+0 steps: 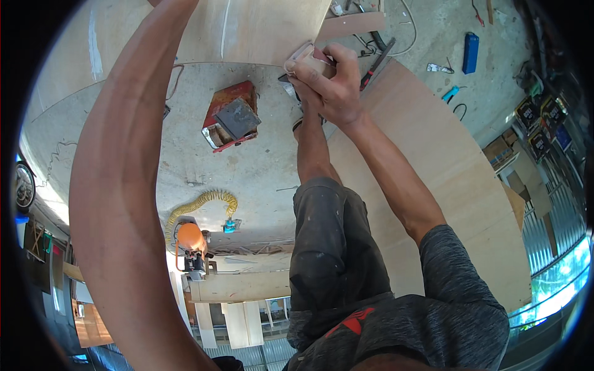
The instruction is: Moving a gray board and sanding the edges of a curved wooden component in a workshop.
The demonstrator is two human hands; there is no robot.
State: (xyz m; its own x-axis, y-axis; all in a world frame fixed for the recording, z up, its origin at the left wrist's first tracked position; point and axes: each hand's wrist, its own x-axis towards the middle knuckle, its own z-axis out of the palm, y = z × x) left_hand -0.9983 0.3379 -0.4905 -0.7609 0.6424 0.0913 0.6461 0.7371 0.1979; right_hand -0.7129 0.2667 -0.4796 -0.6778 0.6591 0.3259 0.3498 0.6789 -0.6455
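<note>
My right hand (327, 86) is closed around a small pale block (304, 54) and presses it against the lower edge of a plywood panel (260, 31) at the top of the view. My left forearm (124, 173) rises along the left side and leaves the picture at the top edge, over the same panel; its hand is out of sight. Below, my leg in dark paint-specked shorts (331, 247) stands on the concrete floor.
A large curved plywood sheet (451, 173) lies on the floor at right. A red tool case (230, 116) sits left of my leg. An orange compressor (190, 244) with a yellow coiled hose (201, 204) stands lower left. Hand tools and a blue box (471, 52) lie at upper right.
</note>
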